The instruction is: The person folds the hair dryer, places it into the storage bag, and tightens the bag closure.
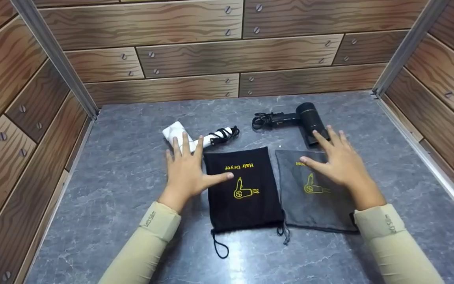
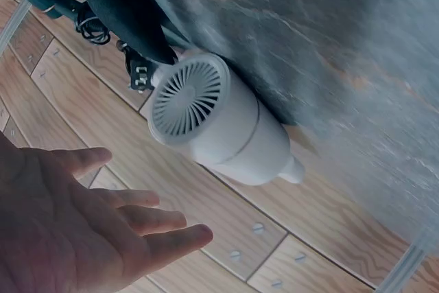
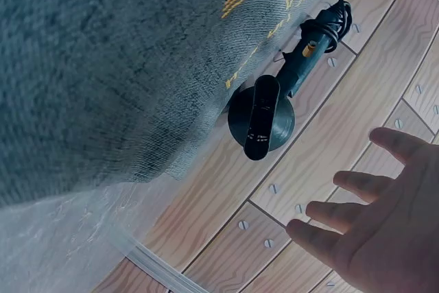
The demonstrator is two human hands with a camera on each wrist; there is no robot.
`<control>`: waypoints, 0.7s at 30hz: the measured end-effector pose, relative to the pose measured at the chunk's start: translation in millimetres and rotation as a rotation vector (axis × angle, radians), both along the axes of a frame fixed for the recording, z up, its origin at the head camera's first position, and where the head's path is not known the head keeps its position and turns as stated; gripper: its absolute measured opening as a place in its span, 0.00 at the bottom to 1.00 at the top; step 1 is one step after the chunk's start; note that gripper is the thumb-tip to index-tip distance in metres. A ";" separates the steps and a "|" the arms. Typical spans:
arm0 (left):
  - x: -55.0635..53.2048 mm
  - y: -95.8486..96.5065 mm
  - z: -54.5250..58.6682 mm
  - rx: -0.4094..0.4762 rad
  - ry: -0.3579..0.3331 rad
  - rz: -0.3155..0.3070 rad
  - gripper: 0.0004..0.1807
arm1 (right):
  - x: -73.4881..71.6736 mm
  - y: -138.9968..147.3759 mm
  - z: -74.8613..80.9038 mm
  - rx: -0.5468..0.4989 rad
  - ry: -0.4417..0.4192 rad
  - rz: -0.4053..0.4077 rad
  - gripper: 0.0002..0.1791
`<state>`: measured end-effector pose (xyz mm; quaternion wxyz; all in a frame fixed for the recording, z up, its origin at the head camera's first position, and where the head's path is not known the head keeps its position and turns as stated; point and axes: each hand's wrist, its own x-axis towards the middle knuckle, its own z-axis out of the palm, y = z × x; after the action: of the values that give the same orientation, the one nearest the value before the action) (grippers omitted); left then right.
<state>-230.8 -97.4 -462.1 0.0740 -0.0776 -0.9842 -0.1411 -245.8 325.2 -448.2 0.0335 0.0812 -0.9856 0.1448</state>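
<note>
My left hand (image 1: 185,171) spreads its fingers over the table, its fingertips overlapping a white hair dryer (image 1: 174,132) in the head view. Its thumb reaches across a black drawstring pouch (image 1: 242,215) printed "Hair Dryer" in yellow. In the left wrist view the white dryer's round vented end (image 2: 188,101) faces the camera. My right hand (image 1: 343,165), fingers also spread, hovers over a grey drawstring pouch (image 1: 298,209) with the same yellow print. Beyond its fingertips lies a black hair dryer (image 1: 309,118), whose flat nozzle (image 3: 262,118) shows in the right wrist view. Both hands hold nothing.
Each dryer has a bundled black cord, one cord (image 1: 224,135) around the white handle and another cord (image 1: 262,121) by the black handle. Wood-print walls (image 1: 195,59) enclose the grey marbled table (image 1: 124,165) at the back and sides, with metal strips (image 1: 57,59) at the corners.
</note>
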 end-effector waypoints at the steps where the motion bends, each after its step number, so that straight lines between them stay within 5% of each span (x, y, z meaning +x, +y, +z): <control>1: -0.5 1.2 -0.6 -0.005 -0.002 -0.003 0.79 | -0.3 0.1 -0.1 0.002 -0.005 -0.001 0.56; 21: -4.4 36.3 -5.2 -0.007 0.039 -0.065 0.66 | -1.0 4.4 -6.6 -0.008 -0.004 0.018 0.52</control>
<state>-235.2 -61.1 -467.3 0.0884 -0.1125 -0.9800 -0.1386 -246.9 329.7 -454.8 0.0307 0.0899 -0.9842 0.1492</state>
